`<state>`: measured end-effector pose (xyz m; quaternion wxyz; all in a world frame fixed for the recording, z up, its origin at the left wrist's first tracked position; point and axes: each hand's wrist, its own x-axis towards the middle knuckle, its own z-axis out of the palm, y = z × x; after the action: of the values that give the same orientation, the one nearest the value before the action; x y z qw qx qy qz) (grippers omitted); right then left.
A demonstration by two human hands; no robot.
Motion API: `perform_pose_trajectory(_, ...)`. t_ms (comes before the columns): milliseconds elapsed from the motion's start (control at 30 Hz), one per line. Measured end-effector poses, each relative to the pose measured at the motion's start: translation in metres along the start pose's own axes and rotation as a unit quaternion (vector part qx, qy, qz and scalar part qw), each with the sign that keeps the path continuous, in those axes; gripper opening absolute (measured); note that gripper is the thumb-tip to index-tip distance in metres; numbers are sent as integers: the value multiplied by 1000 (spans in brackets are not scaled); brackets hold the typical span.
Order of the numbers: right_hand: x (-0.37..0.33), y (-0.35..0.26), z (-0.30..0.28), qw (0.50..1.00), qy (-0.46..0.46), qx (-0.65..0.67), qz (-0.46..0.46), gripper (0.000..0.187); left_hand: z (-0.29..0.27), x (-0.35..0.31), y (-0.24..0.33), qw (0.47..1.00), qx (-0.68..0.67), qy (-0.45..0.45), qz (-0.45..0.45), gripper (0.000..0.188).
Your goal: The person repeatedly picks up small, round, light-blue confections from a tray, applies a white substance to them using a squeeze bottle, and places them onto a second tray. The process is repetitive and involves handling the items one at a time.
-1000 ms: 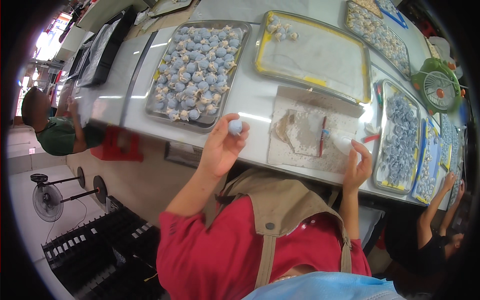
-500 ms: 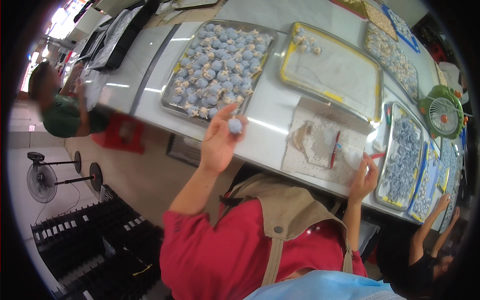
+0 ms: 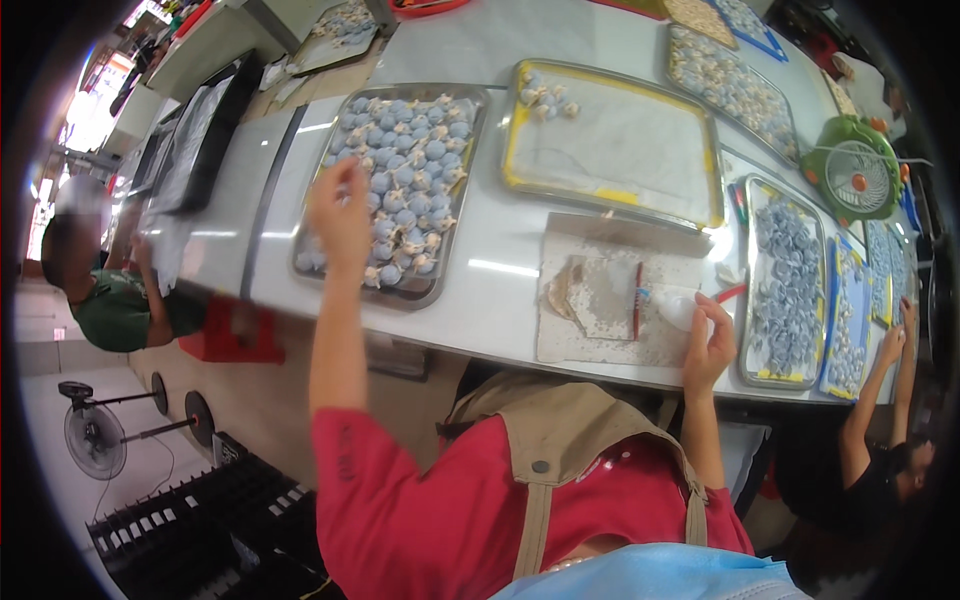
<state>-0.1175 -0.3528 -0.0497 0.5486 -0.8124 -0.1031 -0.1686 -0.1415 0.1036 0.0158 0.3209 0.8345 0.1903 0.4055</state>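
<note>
My left hand is over the left side of a metal tray filled with blue-grey balls that have pale cream tips. Its fingers are bent together and slightly blurred, and whatever they pinch is hidden. Low over the table's near edge, my right hand has its thumb and fingers drawn together. A small white dish lies just left of its fingertips, and a thin red stick reaches out to their right. I cannot tell whether the fingers grip the stick.
Ahead lies a yellow-edged tray with several balls in one corner. A speckled board carries a red pen. Blue-grey pieces fill another tray at right, near a green fan. Co-workers sit at left and right.
My left hand has moved left and away, over the full tray. The ball that showed in its fingers is no longer visible there. My right hand stays beside the white dish; the view has shifted.
</note>
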Motion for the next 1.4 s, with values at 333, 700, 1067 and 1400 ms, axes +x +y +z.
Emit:
perform_pose_trajectory(333, 3, -7, -1, 999, -11, 18, 26, 17, 254, 38, 46, 942, 144, -281, 109, 21)
perform_pose_trajectory(700, 4, -26, -13, 962, -184, -202, 22, 37, 151, -40, 135, 888, -281, -358, -62, 31)
perform_pose_trajectory(1067, -14, -32, -27, 984, -44, 92, 143, 22, 68, -193, 153, 601, -485, -469, -429, 34)
perform_pose_trajectory(1400, -16, -69, -55, 991, -88, -61, -84, 29, 67, -205, 156, 664, -472, -440, -378, 36)
